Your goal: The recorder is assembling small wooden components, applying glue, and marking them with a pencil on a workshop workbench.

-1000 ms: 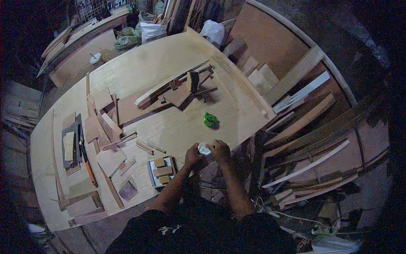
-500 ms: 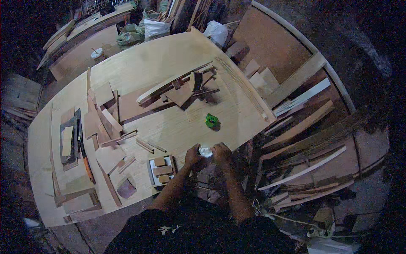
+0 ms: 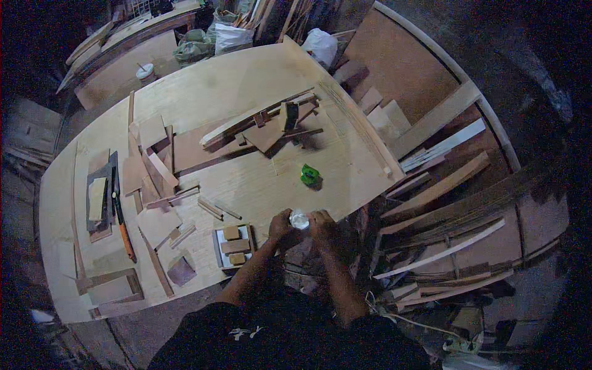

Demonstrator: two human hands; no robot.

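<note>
At the near edge of the wooden table (image 3: 246,185), my left hand (image 3: 281,228) and my right hand (image 3: 322,229) are close together. Between them is a small round white thing (image 3: 300,221), gripped from both sides by curled fingers. Its exact kind is too small to make out. Beyond the hands lies a green tape measure (image 3: 309,176). Left of my left hand, a shallow white box (image 3: 218,250) holds wooden blocks (image 3: 235,246). Several thin sticks (image 3: 211,208) lie just past the box.
Wood offcuts (image 3: 157,166) and a pile of strips and blocks (image 3: 268,132) cover parts of the table. An orange-handled tool (image 3: 126,240) lies at the left, by a dark flat board (image 3: 110,185). To the right stands a rack of planks (image 3: 441,191). White sacks (image 3: 320,46) stand behind.
My hands stay around the white thing in almost the same place, and its visible face looks slightly different. The whole view has shifted a little.
</note>
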